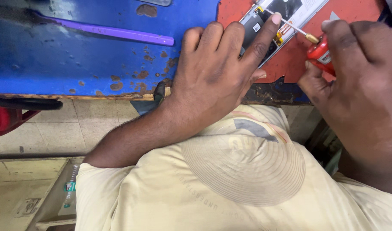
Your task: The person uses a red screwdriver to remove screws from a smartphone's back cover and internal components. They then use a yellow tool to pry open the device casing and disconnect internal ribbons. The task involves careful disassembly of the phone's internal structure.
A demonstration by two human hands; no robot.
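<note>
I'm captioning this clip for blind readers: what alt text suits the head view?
A left hand presses down on an opened phone lying on a red mat, while the right hand works a red-handled screwdriver into it. A purple strip tool lies on the worn blue tabletop.

Even, soft light from above; faint sheen on the blue table (76, 55). Near shirt (230, 188) slightly soft, edges bowed by wide lens.
</note>
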